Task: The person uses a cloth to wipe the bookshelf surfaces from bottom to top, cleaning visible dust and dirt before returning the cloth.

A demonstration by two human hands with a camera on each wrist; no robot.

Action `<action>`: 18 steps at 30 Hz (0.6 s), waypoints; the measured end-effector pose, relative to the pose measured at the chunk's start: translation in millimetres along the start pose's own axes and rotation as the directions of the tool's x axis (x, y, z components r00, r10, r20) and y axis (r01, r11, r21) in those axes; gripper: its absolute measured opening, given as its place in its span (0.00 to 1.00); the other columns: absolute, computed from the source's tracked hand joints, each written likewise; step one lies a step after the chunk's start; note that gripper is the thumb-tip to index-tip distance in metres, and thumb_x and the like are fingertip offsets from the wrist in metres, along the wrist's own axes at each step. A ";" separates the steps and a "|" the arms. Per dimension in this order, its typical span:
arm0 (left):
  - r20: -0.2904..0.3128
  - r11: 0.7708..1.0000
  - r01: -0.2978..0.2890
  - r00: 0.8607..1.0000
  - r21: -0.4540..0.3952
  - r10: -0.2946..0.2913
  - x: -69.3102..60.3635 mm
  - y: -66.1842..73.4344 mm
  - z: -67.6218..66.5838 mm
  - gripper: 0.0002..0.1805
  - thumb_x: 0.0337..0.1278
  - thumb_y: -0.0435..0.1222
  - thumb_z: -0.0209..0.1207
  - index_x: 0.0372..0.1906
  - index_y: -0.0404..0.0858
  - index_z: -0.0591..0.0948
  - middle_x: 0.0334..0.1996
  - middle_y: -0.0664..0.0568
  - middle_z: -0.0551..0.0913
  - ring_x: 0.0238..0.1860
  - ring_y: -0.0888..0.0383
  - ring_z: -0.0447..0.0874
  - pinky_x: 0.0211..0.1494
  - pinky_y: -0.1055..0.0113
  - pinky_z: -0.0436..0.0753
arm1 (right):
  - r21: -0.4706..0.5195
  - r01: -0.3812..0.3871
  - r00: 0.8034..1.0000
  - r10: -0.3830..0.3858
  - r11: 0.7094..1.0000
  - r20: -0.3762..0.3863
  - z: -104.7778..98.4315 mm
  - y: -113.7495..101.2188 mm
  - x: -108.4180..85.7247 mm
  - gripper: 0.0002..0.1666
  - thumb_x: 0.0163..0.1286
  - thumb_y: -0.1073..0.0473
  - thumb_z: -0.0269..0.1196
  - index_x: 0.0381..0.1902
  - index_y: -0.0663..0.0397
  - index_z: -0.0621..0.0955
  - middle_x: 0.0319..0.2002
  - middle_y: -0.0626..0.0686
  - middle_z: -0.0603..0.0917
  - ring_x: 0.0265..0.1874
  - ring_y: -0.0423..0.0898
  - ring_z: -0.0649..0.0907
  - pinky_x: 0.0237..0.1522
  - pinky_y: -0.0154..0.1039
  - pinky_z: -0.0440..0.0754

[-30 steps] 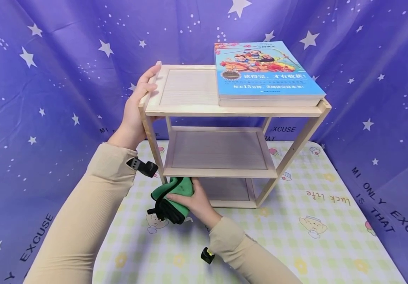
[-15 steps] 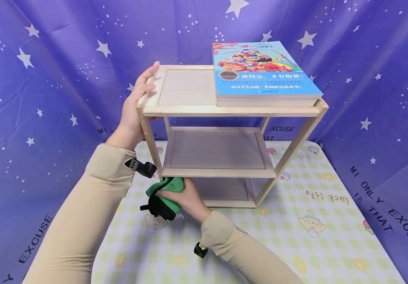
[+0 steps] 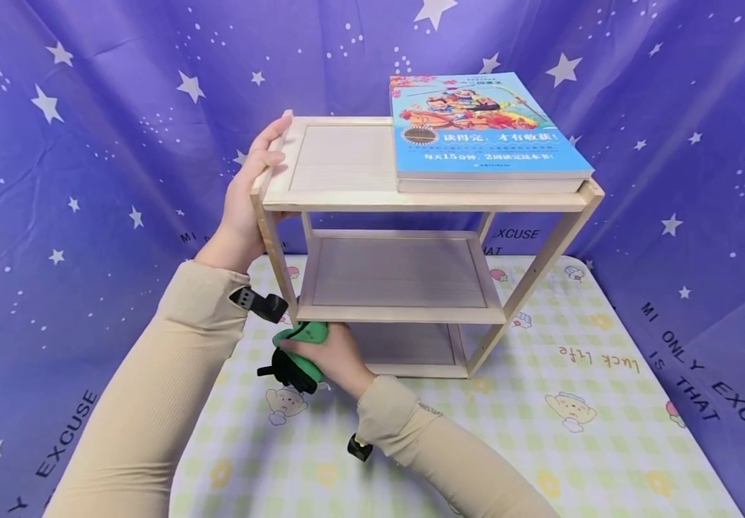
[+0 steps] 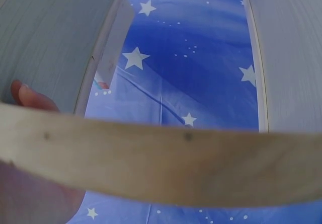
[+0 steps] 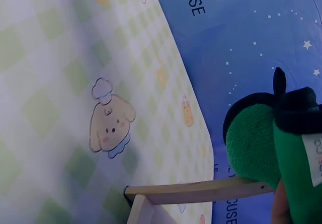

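A three-tier wooden shelf (image 3: 404,314) stands upright on the table. My left hand (image 3: 240,212) grips the left end of its top board, fingers over the edge; in the left wrist view the thumb (image 4: 36,99) shows behind a wooden post (image 4: 201,166). Low at the front left leg, my right hand (image 3: 340,357) holds a bunched green cloth (image 3: 310,333) with black edging. The right wrist view shows the cloth (image 5: 251,138) against the leg (image 5: 201,191), a finger (image 5: 280,206) beside it. Most right fingers are hidden behind cloth and shelf.
A thick blue book (image 3: 489,133) lies on the right part of the top board. Under the shelf is a green-checked tablecloth (image 3: 476,446) with cartoon prints. A purple star-patterned curtain (image 3: 119,129) hangs behind and at both sides.
My right hand and the green cloth have shifted left and slightly up at the front left leg. The left hand stays on the top board, and the shelf and book look unmoved.
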State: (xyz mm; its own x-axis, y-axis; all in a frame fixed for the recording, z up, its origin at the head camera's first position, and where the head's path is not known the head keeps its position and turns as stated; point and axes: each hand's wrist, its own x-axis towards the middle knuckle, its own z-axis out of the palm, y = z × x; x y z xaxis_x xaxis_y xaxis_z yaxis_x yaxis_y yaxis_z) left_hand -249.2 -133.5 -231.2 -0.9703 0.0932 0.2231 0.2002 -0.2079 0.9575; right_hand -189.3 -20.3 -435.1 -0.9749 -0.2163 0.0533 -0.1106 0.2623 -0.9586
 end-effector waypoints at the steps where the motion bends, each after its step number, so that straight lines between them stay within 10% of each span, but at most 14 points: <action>1: -0.001 1.000 0.000 1.000 -0.002 0.000 0.2 -0.1 0.1 0.32 0.64 0.40 0.41 0.74 0.59 0.63 0.73 0.53 0.61 0.56 0.55 0.68 0.48 0.64 0.70 | -0.004 -0.002 1.000 0.002 1.000 0.001 0.2 -0.2 0.3 0.29 0.51 0.42 0.76 0.46 0.46 0.79 0.39 0.46 0.83 0.37 0.40 0.80 0.42 0.35 0.78; 18: 0.000 1.000 -0.002 1.000 -0.011 0.002 1.1 -0.6 0.7 0.32 0.64 0.40 0.40 0.74 0.58 0.63 0.72 0.53 0.62 0.54 0.55 0.68 0.47 0.64 0.70 | -0.059 -0.016 0.998 0.020 0.998 0.066 -5.4 5.8 6.1 0.30 0.48 0.45 0.78 0.46 0.48 0.80 0.39 0.47 0.83 0.37 0.40 0.79 0.44 0.36 0.77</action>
State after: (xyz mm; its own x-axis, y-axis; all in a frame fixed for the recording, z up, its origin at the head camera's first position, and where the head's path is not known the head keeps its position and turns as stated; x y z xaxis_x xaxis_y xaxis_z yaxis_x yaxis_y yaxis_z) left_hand -250.3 -132.6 -231.4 -0.9699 0.0926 0.2252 0.2008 -0.2185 0.9549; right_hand -197.0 -15.0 -438.7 -0.9620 -0.2727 0.0157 -0.1063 0.3207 -0.9412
